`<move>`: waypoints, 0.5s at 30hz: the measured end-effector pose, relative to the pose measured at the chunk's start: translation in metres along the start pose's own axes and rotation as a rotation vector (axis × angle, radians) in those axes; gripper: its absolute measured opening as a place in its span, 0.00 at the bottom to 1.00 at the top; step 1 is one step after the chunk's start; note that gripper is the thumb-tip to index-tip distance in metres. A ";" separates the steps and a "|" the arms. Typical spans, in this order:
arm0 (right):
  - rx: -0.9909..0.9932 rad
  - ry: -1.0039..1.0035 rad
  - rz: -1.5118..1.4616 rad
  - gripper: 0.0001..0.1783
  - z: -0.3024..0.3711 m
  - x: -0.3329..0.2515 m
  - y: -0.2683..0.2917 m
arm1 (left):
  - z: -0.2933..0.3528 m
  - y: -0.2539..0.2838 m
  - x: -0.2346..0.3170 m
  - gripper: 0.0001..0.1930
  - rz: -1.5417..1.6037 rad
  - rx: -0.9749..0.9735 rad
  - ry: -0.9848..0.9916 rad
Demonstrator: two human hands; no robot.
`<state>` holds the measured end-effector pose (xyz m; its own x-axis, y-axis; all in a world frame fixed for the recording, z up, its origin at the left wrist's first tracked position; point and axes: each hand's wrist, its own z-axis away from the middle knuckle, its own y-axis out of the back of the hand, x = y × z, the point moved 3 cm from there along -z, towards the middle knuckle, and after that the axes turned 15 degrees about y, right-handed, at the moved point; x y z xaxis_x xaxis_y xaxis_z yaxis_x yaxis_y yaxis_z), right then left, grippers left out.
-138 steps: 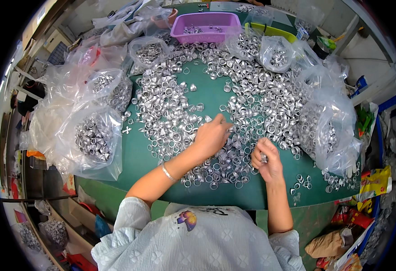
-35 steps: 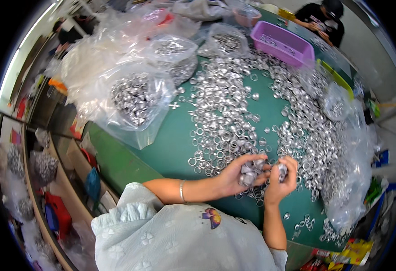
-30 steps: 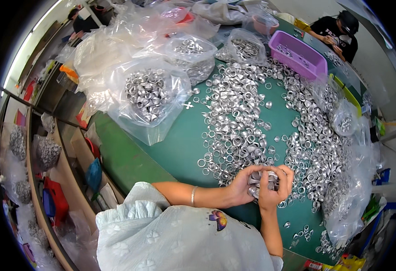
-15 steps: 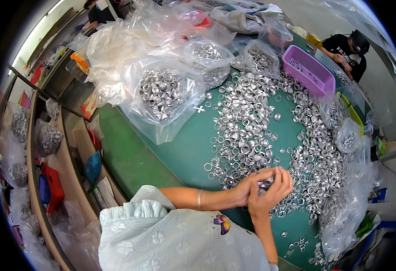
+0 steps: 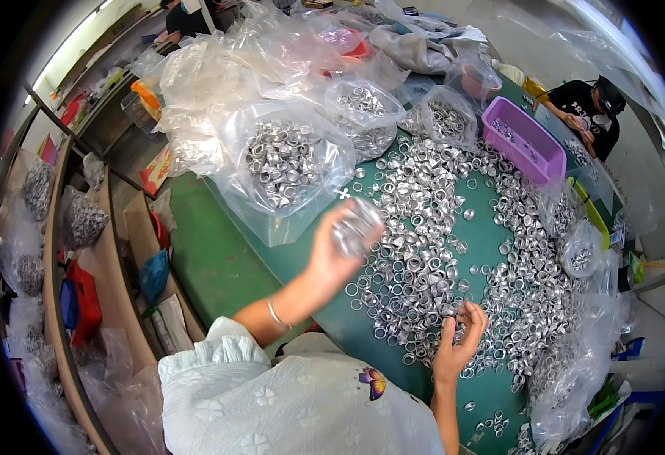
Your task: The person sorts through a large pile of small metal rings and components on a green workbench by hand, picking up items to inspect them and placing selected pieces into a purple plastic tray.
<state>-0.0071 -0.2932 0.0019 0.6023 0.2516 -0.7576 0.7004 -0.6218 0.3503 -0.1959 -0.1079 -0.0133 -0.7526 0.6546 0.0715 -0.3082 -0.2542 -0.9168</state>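
Observation:
My left hand [image 5: 334,246], blurred by motion, is cupped around a handful of silvery metal rings [image 5: 357,227]. It is raised between the open clear bag of rings [image 5: 279,163] and the long pile of loose rings [image 5: 416,227] on the green table [image 5: 325,292]. My right hand [image 5: 460,341] is at the near end of that pile, its fingers loosely bent and the thumb apart from them. Rings show at its fingertips, but no grip on them is visible. A second ring pile [image 5: 533,258] spreads to the right.
More bags of rings [image 5: 363,114] stand at the back beside heaped clear plastic [image 5: 226,68]. A purple basket [image 5: 526,140] is at the far right, near a person in a dark cap [image 5: 586,114]. Shelves with bags [image 5: 82,220] line the left. Another person [image 5: 188,19] is at far left.
My hands, together around the rings before, have separated. The left has moved up and leftward with the handful of rings; the right has stayed by the pile, its fingers now apart.

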 end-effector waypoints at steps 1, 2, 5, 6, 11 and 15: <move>0.051 -0.008 -0.031 0.18 0.001 0.001 0.000 | -0.006 -0.005 0.029 0.10 -0.015 0.020 -0.160; 0.023 -0.019 -0.038 0.17 0.001 0.003 0.000 | -0.011 -0.010 0.062 0.09 -0.033 0.042 -0.327; -0.036 -0.028 -0.050 0.14 0.003 0.004 -0.001 | -0.031 -0.018 0.164 0.10 -0.249 0.165 -0.847; -0.046 -0.017 -0.061 0.13 0.004 0.003 -0.004 | -0.034 -0.019 0.192 0.14 -0.389 0.243 -1.093; -0.088 -0.022 -0.034 0.11 0.004 0.006 -0.006 | -0.052 -0.028 0.230 0.21 -1.384 0.919 -1.281; -0.067 -0.029 0.008 0.09 0.007 0.012 0.006 | -0.055 -0.020 0.229 0.19 -1.962 1.189 -1.398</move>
<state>0.0015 -0.2996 -0.0087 0.5968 0.2246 -0.7703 0.7206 -0.5723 0.3914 -0.3300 0.0864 0.0002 0.8539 0.1221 0.5060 -0.3271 -0.6303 0.7041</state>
